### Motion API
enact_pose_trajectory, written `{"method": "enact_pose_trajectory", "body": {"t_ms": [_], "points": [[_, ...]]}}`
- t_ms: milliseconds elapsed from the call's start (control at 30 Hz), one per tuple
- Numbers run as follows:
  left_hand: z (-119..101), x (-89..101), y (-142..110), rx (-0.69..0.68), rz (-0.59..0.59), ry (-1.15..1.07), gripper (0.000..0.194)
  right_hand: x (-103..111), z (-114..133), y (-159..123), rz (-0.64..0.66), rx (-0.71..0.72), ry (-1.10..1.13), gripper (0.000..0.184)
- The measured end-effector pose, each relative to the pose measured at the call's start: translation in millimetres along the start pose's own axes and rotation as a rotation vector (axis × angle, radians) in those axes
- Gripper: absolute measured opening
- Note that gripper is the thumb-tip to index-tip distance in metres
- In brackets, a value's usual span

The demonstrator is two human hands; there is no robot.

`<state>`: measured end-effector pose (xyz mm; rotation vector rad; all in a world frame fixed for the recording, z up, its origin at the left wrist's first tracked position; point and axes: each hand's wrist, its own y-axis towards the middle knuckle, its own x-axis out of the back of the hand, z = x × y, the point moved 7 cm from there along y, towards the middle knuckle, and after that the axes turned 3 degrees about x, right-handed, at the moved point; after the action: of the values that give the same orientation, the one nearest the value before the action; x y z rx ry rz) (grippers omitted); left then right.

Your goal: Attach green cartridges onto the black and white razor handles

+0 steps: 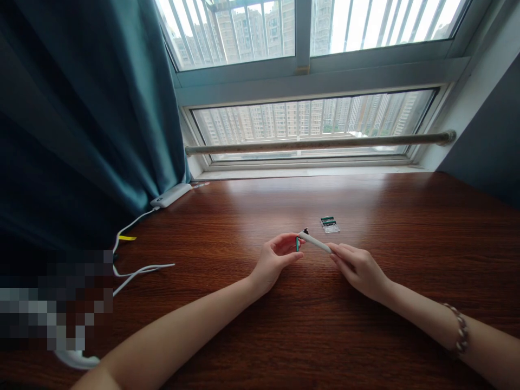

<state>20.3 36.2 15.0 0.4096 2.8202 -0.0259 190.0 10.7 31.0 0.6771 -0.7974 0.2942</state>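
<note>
Where the scene is widest, one brown wooden table (pixel 284 336) is seen, with its far edge set along one window (pixel 304 84) and, at the left, one blue curtain (pixel 138 119). One horizontal rail (pixel 325 143) is fixed across the lower window part. Between the hands and the far edge, a broad stretch of wood is shown, and more wood is seen on the right side.

Two hands are held over the table, both reached forward from the near side. The left hand (pixel 274 257) is turned inward, with thumb and fingers curved; the right hand (pixel 361 268) is pointed inward and to the left, and one bracelet (pixel 462 330) is worn on its forearm.

Near the curtain, one white box (pixel 173 196) is placed close to the far edge, and a white cable (pixel 138 219) is led from it along the left side.

One white handle (pixel 314 242) with a black end (pixel 306 232) is pinched narrowly at its right end by the right hand. Just beyond it, one clear case (pixel 331 229) is laid, and two green strips (pixel 328 221) are counted there. A third, the single green piece (pixel 297 244), is held upright between the left thumb and fingers; whether it is touched by the handle cannot be told.
</note>
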Motion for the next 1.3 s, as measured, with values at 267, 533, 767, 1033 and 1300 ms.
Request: {"method": "enact_pose_trajectory", "body": {"t_ms": [267, 533, 767, 1033, 1300], "points": [[-7, 2.6, -1, -0.075, -0.029, 0.107, 0.040, -3, 1, 1, 0.050, -0.016, -0.003, 0.025], [-9, 5.6, -1, -0.028, -0.083, 0.143, 0.039, -3, 2, 1, 0.061, -0.001, 0.025, 0.025], [-13, 4.0, -2, -0.066, -0.080, 0.060, 0.034, -3, 17, 0, 0.119, 0.134, -0.034, 0.029], [-7, 1.4, -6, -0.057, -0.046, 0.073, 0.022, -6, 13, -1, 0.116, 0.107, -0.035, 0.031], [-35, -19.6, -17, -0.219, 0.107, 0.916, 0.035, 9, 3, 1, -0.128, 0.039, 0.044, 0.025]]}}
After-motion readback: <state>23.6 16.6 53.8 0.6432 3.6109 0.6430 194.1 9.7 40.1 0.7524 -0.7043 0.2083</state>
